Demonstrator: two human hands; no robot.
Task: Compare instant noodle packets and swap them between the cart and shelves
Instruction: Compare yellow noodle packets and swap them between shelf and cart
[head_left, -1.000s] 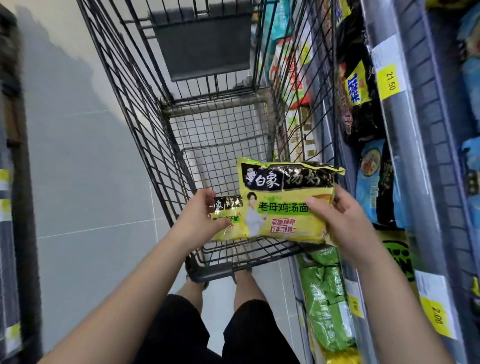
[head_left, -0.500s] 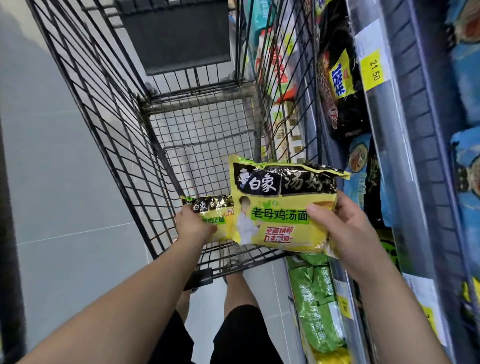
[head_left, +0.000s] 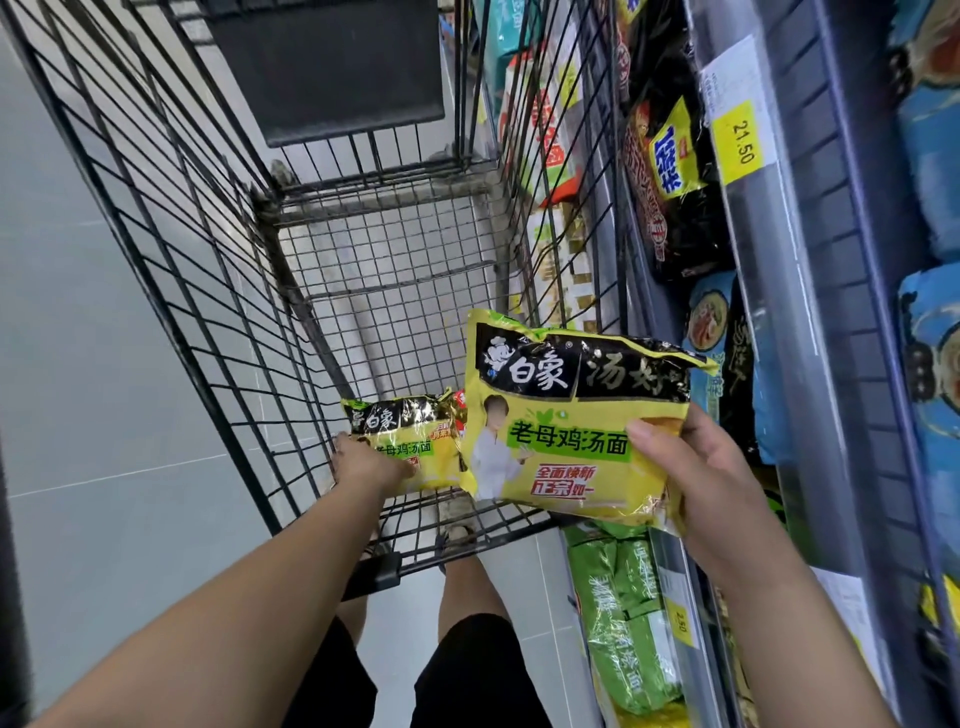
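Right hand (head_left: 696, 483) pinched big packet (head_left: 566, 431), shelves (head_left: 774, 312) at its 3 o'clock; left hand (head_left: 366, 462) gripped small packet (head_left: 415, 441) inside cart (head_left: 182, 234).

Bright even overhead light, glare on packet foil (right edge blurred, wide-angle bending).

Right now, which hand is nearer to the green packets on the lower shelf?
Right. The right hand sits just above the green packets; the left hand is farther left, inside the cart.
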